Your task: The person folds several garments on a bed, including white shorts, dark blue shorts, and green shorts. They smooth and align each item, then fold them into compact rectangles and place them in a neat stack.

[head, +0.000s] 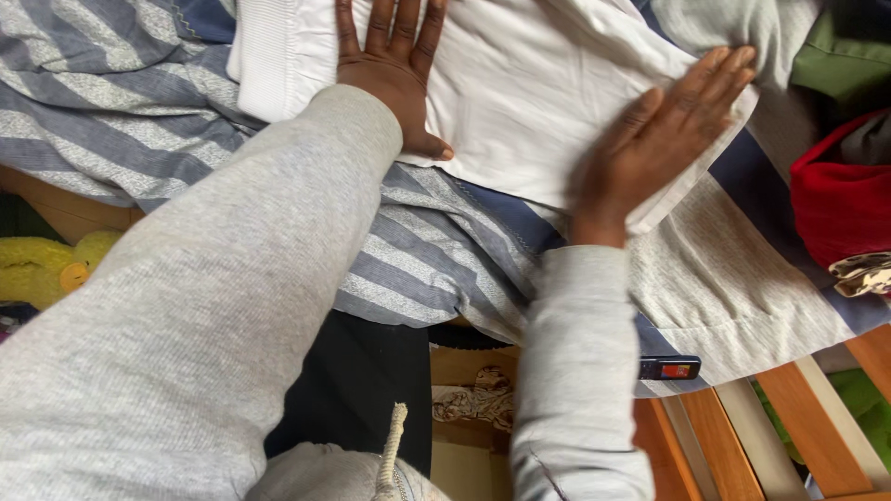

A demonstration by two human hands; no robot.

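Two hands of mine are lying flat on a white garment (520, 102) that is spread over a blue-and-grey striped blanket (121, 111). My left hand (390, 70) is pressing down near the garment's ribbed white hem (269, 65), palm down, fingers stretched out straight and slightly spread, thumb sticking out to the side; it is gripping nothing. My right hand (659, 139) is resting flat along the folded edge of the same garment, fingers held together and fully extended, pointing up and to the right, also closed on nothing. Both arms are wearing grey sleeves. The white garment is sitting in the upper middle of the view, between and under my hands. Near my right sleeve a small black gadget with a red panel (670, 368) is lying at the blanket's lower edge, beside orange wooden slats (742, 436). A red cloth (840, 204) is bunching up at the right, and a yellow plush toy (46, 269) is peeking out at the left.
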